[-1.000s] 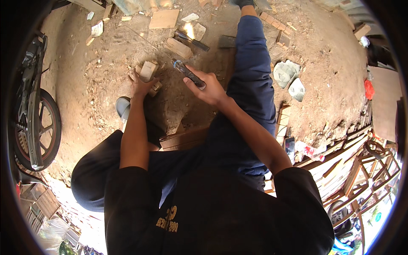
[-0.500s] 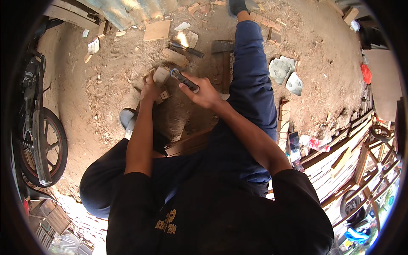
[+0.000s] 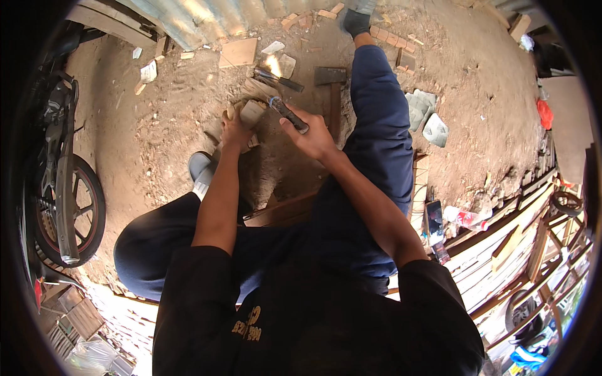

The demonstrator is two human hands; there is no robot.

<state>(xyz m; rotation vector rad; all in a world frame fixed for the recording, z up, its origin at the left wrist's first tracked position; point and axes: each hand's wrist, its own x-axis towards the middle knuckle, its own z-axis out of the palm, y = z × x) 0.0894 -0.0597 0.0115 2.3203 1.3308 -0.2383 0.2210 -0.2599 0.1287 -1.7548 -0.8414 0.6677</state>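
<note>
My left hand (image 3: 235, 130) is closed around a pale wooden block (image 3: 253, 113), low over the dirt floor between my legs. In my right hand (image 3: 311, 135) is a tool with a dark, worn handle and a blue band (image 3: 288, 114). Its banded end points toward the block, just to the right of it; I cannot make out a blade. Beyond the block lies a rounded piece of wood (image 3: 258, 91). A dark-handled tool (image 3: 282, 79) rests on the ground behind that. An axe-like tool (image 3: 330, 76) with a broad dark head lies near my right leg.
A flat board (image 3: 238, 52) and scattered wood scraps lie toward the corrugated metal sheet (image 3: 207, 22). Grey flat pieces (image 3: 434, 128) sit right of my leg. A phone (image 3: 434, 219) and a plastic bottle (image 3: 464, 217) are near stacked planks. A motorcycle (image 3: 69, 207) stands at left.
The whole view has shifted a little. Both hands keep their hold, and the tool's banded end now sits slightly higher beside the block.
</note>
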